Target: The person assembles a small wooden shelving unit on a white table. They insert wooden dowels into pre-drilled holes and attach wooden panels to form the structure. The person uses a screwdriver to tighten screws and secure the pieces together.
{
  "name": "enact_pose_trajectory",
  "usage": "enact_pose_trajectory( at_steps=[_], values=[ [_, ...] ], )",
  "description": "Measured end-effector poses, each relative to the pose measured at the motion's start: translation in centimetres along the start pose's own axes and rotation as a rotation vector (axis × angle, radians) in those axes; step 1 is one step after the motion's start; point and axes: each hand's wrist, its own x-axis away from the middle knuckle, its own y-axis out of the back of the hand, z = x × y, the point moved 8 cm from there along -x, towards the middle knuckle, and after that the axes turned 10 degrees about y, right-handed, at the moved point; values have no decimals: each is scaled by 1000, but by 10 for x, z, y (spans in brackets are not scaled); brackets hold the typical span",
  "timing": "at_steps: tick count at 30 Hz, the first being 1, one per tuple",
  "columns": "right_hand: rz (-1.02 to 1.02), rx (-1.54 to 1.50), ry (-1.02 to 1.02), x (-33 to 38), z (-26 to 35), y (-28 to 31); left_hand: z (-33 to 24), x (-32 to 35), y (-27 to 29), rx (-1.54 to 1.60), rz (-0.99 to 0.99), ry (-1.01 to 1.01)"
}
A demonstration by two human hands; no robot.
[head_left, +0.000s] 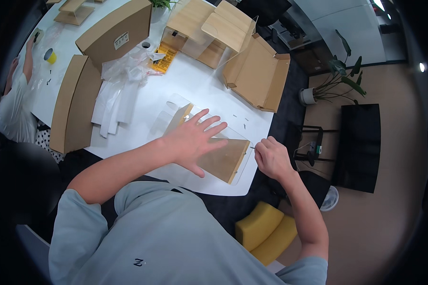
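Note:
My left hand (pixel 192 141) is spread flat, fingers apart, over a half-built piece of wooden boards and clear panels on the white table. Below and right of its palm lies a wooden board (pixel 226 159) with small fittings along its right edge. Another wooden board (pixel 177 118) stands behind the wrist, beside a clear panel (pixel 176 99). My right hand (pixel 272 158) is closed on a thin metal tool (pixel 252 147), whose tip is at the board's right edge. Most of the tool is hidden in the fist.
Several screws (pixel 245 119) lie right of the panels. Behind are an open cardboard box (pixel 259 76), a wood-and-clear-panel unit (pixel 195 28) and plastic wrapping (pixel 121 78). More cardboard (pixel 76 102) stands left. Another person's arm (pixel 27 61) reaches in at far left. A yellow chair (pixel 264 232) is near right.

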Motion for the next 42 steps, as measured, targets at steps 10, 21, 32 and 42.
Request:
enact_pose_trajectory(
  at_steps=[10, 21, 32, 42],
  values=[
    [43, -32, 102, 5, 12, -1, -5, -7, 1, -7, 44, 16],
    [154, 8, 171, 4, 14, -7, -4, -7, -1, -2, 9, 2],
    [387, 195, 481, -15, 26, -8, -3, -6, -1, -8, 7, 7],
    [340, -362, -249, 5, -4, -36, -2, -1, -1, -19, -5, 3]
  ],
)
